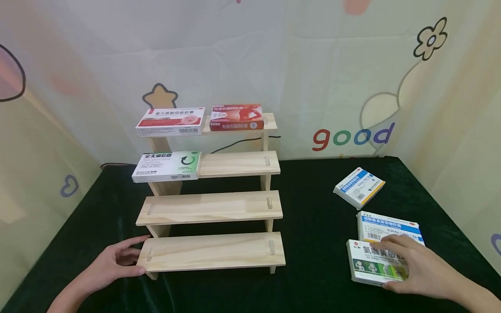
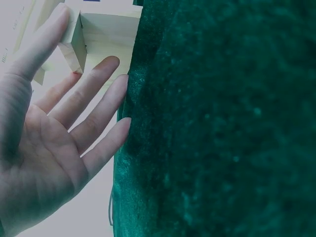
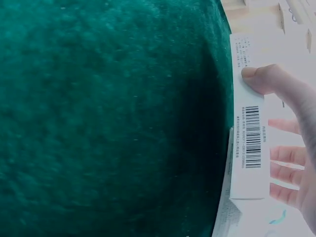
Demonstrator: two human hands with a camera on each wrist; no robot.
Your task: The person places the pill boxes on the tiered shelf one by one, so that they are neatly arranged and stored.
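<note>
My right hand (image 1: 416,269) grips a white medicine box (image 1: 375,265) with a green picture band, its thumb on the near side and its fingers over the far edge. In the right wrist view, the thumb presses beside a barcode on the box's side (image 3: 249,148). Directly behind lies a blue-and-white medicine box (image 1: 391,228), partly hidden by the fingers. At the left end of a stepped wooden stand (image 1: 211,252), my left hand (image 1: 113,263) pinches the lowest shelf's end between thumb and forefinger. Its other fingers are spread in the left wrist view.
On the top shelf lie a red-and-white box (image 1: 170,121) and a red box (image 1: 236,117). A white-and-green box (image 1: 166,166) occupies the left of the shelf below. Another blue-and-white box (image 1: 358,187) lies farther back on the dark green cloth (image 1: 313,217). A printed curtain (image 1: 242,52) hangs behind.
</note>
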